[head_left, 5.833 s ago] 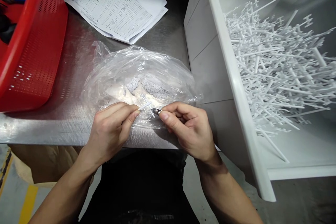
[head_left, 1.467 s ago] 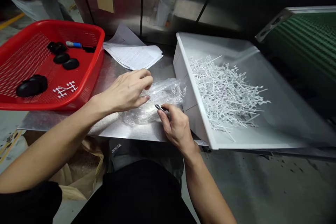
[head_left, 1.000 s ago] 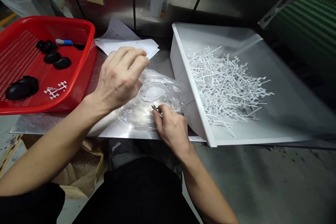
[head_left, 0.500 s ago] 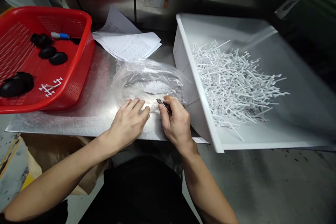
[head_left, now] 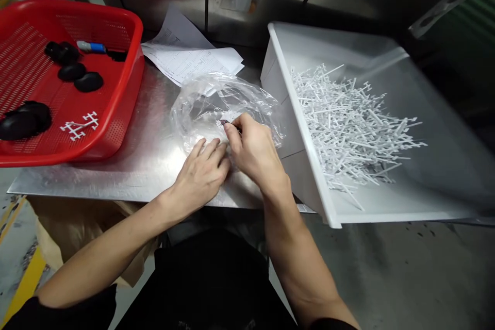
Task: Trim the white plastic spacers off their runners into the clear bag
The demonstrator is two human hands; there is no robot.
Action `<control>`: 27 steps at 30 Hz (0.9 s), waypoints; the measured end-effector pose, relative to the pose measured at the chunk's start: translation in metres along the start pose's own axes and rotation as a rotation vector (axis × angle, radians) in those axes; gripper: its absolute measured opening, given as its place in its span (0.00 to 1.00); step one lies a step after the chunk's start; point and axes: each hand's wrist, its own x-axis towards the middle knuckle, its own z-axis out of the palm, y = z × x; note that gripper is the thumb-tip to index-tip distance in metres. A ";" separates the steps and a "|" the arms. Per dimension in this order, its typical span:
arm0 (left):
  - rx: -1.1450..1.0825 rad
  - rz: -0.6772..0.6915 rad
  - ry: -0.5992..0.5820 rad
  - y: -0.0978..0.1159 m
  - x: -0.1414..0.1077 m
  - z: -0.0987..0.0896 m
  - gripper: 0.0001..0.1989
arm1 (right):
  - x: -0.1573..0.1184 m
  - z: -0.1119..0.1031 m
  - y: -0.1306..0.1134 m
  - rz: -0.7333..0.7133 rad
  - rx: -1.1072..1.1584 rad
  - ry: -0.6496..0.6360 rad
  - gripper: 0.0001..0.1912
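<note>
My left hand (head_left: 203,172) rests palm down at the near edge of a clear plastic bag (head_left: 189,108), its fingers extended and somewhat apart. Close beside it, my right hand (head_left: 255,147) is closed round a small dark metal tool (head_left: 224,122) with a narrow tip. Most of that tool is hidden by the fingers, so its exact kind is unclear. The tip lies over a heap of tiny white pieces (head_left: 231,114) in the bag, which my right hand partly covers. Bag and hands are over a metal table (head_left: 154,129).
A large white bin (head_left: 328,206) of thin white plastic sprues (head_left: 348,129) stands on the right. On the left, a red basket (head_left: 133,62) holds black rounded objects (head_left: 88,81), a blue-and-white marker (head_left: 92,47) and white plastic pieces (head_left: 79,126). Printed papers (head_left: 193,62) lie behind the bag.
My right hand has moved forward with the small metal tool, over the white pieces. My left hand has shifted slightly right, and the bag's shape has changed. The camera view has shifted a little.
</note>
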 end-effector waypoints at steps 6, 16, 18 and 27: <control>-0.027 0.014 -0.053 0.004 -0.007 -0.003 0.12 | 0.058 0.021 0.004 0.112 -0.054 -0.153 0.11; -0.124 0.001 0.001 -0.013 0.005 0.005 0.14 | 0.035 0.010 0.006 0.003 0.011 -0.071 0.09; -0.208 0.026 0.040 -0.017 0.002 0.002 0.17 | 0.019 0.013 0.010 -0.023 0.036 -0.062 0.09; -0.253 0.048 0.011 -0.048 0.011 0.012 0.15 | -0.047 0.027 0.030 -0.158 0.260 0.248 0.10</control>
